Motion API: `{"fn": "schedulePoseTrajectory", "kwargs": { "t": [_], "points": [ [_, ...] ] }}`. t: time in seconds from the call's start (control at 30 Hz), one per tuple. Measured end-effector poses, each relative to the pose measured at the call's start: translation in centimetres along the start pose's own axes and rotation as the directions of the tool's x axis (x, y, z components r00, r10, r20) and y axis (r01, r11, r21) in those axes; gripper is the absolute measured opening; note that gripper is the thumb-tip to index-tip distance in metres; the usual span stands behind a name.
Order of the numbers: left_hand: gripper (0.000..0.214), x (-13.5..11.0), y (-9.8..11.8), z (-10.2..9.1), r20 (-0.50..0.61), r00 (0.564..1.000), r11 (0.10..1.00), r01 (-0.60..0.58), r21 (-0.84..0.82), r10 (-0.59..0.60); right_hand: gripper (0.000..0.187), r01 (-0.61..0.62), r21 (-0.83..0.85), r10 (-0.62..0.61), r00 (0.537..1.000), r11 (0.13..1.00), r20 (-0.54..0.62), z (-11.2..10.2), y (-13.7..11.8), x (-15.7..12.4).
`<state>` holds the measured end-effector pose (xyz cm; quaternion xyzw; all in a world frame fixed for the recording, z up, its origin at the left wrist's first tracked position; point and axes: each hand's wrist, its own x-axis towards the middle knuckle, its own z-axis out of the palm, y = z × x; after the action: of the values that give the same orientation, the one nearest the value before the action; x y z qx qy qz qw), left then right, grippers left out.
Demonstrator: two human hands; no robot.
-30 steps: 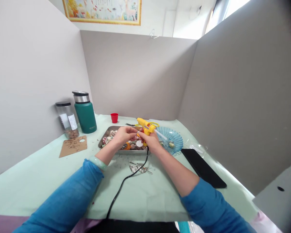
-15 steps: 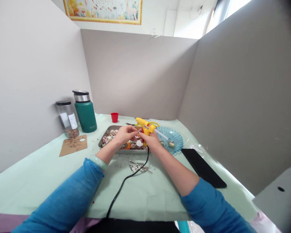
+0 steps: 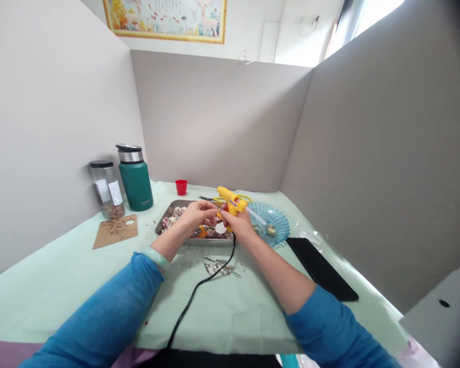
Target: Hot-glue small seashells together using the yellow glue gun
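Note:
My right hand point(image 3: 240, 225) grips a yellow glue gun point(image 3: 230, 198), its nozzle pointing left toward my left hand. A black cord point(image 3: 199, 286) runs from the gun down to the table's near edge. My left hand point(image 3: 195, 212) is closed in a pinch on a small piece that I cannot make out, held right at the nozzle. Both hands hover over a metal tray point(image 3: 164, 217) filled with several small shells and beads.
A blue glass dish point(image 3: 278, 220) and a black phone point(image 3: 322, 266) lie to the right. Several metal clips point(image 3: 220, 266) lie before the tray. A green flask point(image 3: 135, 179), a jar point(image 3: 105, 189), a red cup point(image 3: 181, 186), scissors point(image 3: 209, 198) and a cardboard piece point(image 3: 115, 230) stand left and behind.
The hands and glue gun stay nearly where they were; only the camera view has shifted slightly.

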<state>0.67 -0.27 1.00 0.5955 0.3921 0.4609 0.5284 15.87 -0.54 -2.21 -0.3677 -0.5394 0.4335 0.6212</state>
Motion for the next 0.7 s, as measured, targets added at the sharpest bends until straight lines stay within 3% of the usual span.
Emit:
{"fn": "schedulePoseTrajectory", "kwargs": {
  "t": [0.47, 0.7],
  "points": [
    [0.013, 0.22, 0.07, 0.32, -0.032, 0.992, 0.988, -0.116, 0.099, 0.12, 0.031, -0.031, 0.029, 0.03, 0.999, 0.999, 0.022, 0.07, -0.12, 0.03],
    [0.01, 0.18, 0.21, 0.25, -0.033, 0.995, 0.99, -0.091, 0.104, 0.095, 0.029, -0.025, -0.033, 0.026, 0.998, 0.999, 0.052, -0.11, -0.45, -0.23]
  ]
}}
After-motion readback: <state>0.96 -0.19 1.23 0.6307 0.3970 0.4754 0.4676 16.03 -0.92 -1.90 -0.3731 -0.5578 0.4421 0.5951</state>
